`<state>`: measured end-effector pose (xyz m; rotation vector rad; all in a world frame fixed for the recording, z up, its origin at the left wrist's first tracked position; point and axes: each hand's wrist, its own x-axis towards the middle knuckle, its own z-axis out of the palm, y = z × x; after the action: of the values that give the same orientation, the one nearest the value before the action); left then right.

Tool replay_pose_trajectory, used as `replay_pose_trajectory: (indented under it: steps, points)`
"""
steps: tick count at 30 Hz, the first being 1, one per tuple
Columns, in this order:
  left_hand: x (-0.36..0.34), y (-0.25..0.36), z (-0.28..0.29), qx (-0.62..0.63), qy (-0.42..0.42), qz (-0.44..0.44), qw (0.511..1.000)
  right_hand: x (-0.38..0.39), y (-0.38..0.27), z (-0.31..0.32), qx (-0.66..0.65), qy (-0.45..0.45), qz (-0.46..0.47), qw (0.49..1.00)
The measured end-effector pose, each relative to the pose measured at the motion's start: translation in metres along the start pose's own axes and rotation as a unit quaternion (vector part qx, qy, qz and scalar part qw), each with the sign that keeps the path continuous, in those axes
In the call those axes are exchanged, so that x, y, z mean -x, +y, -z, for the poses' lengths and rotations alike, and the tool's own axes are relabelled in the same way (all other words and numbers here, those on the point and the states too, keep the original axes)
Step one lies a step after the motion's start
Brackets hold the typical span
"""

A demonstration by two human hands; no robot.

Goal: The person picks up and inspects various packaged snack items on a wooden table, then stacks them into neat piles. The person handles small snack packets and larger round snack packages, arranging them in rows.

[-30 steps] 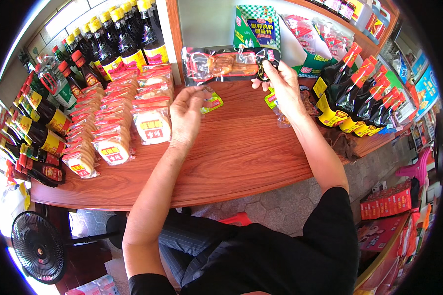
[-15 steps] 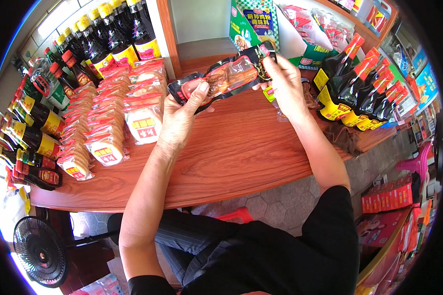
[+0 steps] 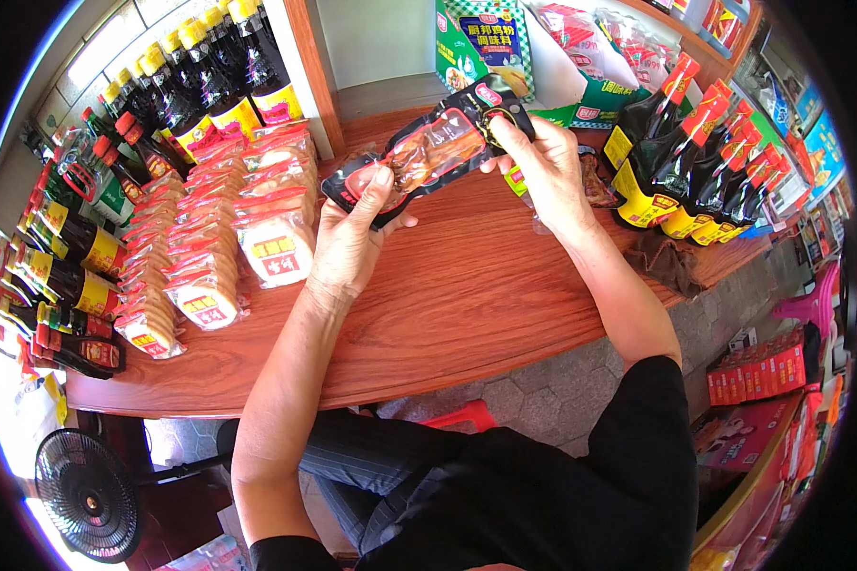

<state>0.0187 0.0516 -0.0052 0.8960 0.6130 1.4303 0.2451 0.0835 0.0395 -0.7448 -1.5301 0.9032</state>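
Observation:
Above the table, a black food pouch [image 3: 435, 152] with a clear window stretches between my two hands. Brown, meat-like food shows through its window. My left hand [image 3: 348, 233] pinches its lower left end, thumb on the front. At the upper right end, my right hand [image 3: 548, 171] grips the pouch between thumb and fingers. Beyond my right wrist lies a clear packet of dark brown food [image 3: 597, 183], partly hidden. A small yellow-green item [image 3: 514, 181] shows just under my right hand; its kind is unclear.
Rows of red-and-clear packaged round cakes [image 3: 278, 247] stand on the wooden table [image 3: 428, 305] at left, dark sauce bottles [image 3: 221, 90] behind them. More red-capped bottles [image 3: 681, 171] are at right, near a dark brown cloth [image 3: 665, 265]. A green box [image 3: 486, 48] stands behind; a black fan [image 3: 88, 495] is lower left.
The pouch has tilted slightly, and its window faces me more. Both hands keep their hold on its ends. The whole view has shifted a little.

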Motion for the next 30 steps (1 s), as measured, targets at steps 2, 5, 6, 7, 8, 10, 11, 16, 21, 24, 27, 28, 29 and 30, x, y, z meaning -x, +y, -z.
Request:
replay_pose_trajectory:
  steps: [2,5,6,7,8,10,11,16,21,24,27,28,29,30]
  points:
    - [-0.001,-0.001,0.002,-0.023,-0.020,0.004,1.000,0.000,-0.001,0.001,0.025,0.031,0.015,0.999]
    - [0.000,-0.004,0.000,-0.120,-0.055,-0.019,0.991,-0.002,0.000,0.001,0.046,0.078,0.061,0.994]
    - [0.001,-0.004,-0.002,-0.177,-0.067,-0.041,0.981,-0.001,-0.001,0.004,0.065,0.081,0.084,0.991]
    - [0.001,-0.004,-0.004,-0.233,-0.079,-0.063,0.967,-0.002,0.000,0.004,0.088,0.089,0.106,0.986]
    - [0.000,-0.005,-0.004,-0.225,-0.105,-0.049,0.967,-0.002,0.001,0.006,0.112,0.096,0.128,0.981]
    - [0.000,-0.003,-0.005,-0.218,-0.130,-0.023,0.967,-0.003,0.004,0.007,0.086,0.101,0.127,0.983]
    - [0.000,-0.002,-0.005,-0.214,-0.142,-0.009,0.966,-0.003,0.007,0.007,0.034,0.097,0.105,0.989]
    - [-0.002,-0.014,-0.001,-0.133,-0.105,0.009,0.985,-0.001,0.024,0.004,-0.031,-0.012,0.017,0.999]
    - [-0.003,-0.020,0.000,-0.120,-0.143,-0.034,0.982,0.026,0.027,-0.038,0.003,-0.083,0.010,0.997]
    - [0.000,-0.019,-0.007,-0.144,-0.133,-0.039,0.980,0.025,0.017,-0.036,0.075,-0.066,0.046,0.994]
    - [0.001,-0.008,-0.012,-0.247,-0.105,0.004,0.963,0.021,0.026,-0.034,0.089,-0.019,0.068,0.994]
    - [-0.001,-0.011,-0.012,-0.223,-0.116,-0.005,0.968,0.020,0.030,-0.030,0.095,-0.003,0.072,0.993]
    - [-0.002,-0.015,-0.008,-0.201,-0.123,-0.016,0.972,0.017,0.029,-0.032,0.098,0.007,0.076,0.992]
    - [-0.002,-0.018,-0.005,-0.178,-0.129,-0.026,0.975,0.014,0.022,-0.034,0.060,0.019,0.102,0.993]
